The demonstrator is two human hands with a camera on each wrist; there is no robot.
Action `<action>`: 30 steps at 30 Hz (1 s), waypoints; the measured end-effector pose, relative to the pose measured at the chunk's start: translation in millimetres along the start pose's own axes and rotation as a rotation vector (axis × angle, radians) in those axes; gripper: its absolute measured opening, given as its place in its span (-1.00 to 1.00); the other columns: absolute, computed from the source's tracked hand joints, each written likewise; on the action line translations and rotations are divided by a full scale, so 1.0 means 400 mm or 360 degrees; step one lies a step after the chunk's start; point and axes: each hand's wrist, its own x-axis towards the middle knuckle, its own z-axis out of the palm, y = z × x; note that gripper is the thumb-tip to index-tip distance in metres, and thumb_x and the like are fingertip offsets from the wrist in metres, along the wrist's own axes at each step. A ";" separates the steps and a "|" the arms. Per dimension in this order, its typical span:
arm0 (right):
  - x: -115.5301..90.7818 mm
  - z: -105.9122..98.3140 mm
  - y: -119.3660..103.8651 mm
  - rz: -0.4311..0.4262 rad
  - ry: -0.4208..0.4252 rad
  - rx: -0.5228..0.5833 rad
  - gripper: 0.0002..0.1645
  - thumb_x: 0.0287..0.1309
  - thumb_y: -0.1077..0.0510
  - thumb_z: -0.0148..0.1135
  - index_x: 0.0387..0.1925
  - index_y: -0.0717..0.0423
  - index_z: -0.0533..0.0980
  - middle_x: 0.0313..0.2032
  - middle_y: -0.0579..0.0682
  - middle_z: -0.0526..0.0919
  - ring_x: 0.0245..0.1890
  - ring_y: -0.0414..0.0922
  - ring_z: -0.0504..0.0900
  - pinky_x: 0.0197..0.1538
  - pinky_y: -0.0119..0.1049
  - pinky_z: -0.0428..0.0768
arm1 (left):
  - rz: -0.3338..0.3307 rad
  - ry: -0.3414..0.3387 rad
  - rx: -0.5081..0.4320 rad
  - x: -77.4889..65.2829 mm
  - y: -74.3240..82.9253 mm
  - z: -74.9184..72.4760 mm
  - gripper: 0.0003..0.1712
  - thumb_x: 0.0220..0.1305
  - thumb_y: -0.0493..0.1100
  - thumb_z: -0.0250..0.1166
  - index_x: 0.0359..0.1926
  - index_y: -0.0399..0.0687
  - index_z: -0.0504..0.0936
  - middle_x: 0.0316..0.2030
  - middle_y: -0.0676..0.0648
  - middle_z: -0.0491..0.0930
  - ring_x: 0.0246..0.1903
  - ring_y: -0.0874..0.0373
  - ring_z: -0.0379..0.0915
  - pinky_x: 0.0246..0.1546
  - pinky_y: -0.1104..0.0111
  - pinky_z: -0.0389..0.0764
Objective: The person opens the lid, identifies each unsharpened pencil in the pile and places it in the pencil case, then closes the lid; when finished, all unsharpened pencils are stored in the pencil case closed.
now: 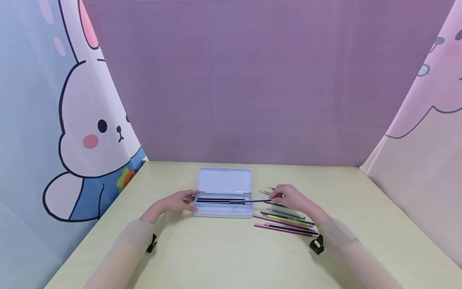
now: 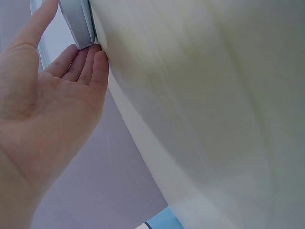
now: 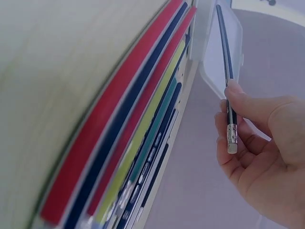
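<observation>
A white pencil case (image 1: 223,214) lies on the table with its lid (image 1: 224,180) raised at the back. Several dark pencils (image 1: 213,200) lie in its rear compartment. At the case's left end, my left hand (image 1: 177,201) holds it, thumb near the front corner and fingers against the end wall (image 2: 78,24). My right hand (image 1: 290,197) pinches a dark pencil (image 3: 223,38) between thumb and fingers near its eraser end (image 3: 232,148). The pencil's far end reaches left over the case's rear compartment.
Right of the case lie several loose pencils: red ones (image 1: 279,228), a yellow one (image 1: 285,218) and a grey-green one (image 1: 288,213), with more dark ones behind, partly under my right hand. A purple cloth (image 1: 252,80) hangs behind the table (image 1: 216,257).
</observation>
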 end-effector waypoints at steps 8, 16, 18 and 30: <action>0.040 0.031 -0.029 0.0086 -0.0090 0.0015 -0.88 0.10 0.27 0.28 -0.29 0.19 0.65 -0.38 -0.09 0.62 -0.39 -0.25 0.50 -0.28 -0.39 0.54 | 0.0002 0.0004 0.0004 0.000 0.003 0.004 -0.08 0.08 0.05 0.39 0.36 -0.21 0.20 0.27 -0.29 0.29 0.23 -0.20 0.26 0.25 -0.02 0.29; 0.080 0.061 -0.058 -0.0002 -0.0110 0.0004 -0.88 0.08 0.26 0.30 -0.31 0.21 0.65 -0.43 -0.08 0.60 -0.42 -0.26 0.49 -0.33 -0.44 0.52 | -0.0025 0.0012 0.0004 0.002 0.003 0.006 -0.07 0.05 0.07 0.40 0.36 -0.16 0.22 0.27 -0.25 0.30 0.23 -0.18 0.27 0.24 -0.02 0.30; 0.089 0.070 -0.065 -0.0024 -0.0096 0.0010 -0.89 0.07 0.26 0.31 -0.33 0.22 0.65 -0.43 -0.07 0.61 -0.43 -0.26 0.50 -0.34 -0.45 0.52 | -0.0023 0.0013 -0.0005 0.002 0.002 0.005 -0.07 0.05 0.07 0.40 0.36 -0.16 0.22 0.28 -0.24 0.30 0.23 -0.17 0.26 0.25 -0.01 0.30; 0.128 0.117 -0.112 0.0124 -0.0052 0.0162 -0.92 0.09 0.26 0.29 -0.34 0.13 0.65 -0.38 -0.09 0.66 -0.34 -0.25 0.56 -0.24 -0.40 0.57 | -0.0002 0.0004 0.0026 0.002 -0.001 0.004 -0.08 0.08 0.07 0.38 0.37 -0.19 0.20 0.27 -0.27 0.30 0.23 -0.18 0.26 0.25 -0.02 0.29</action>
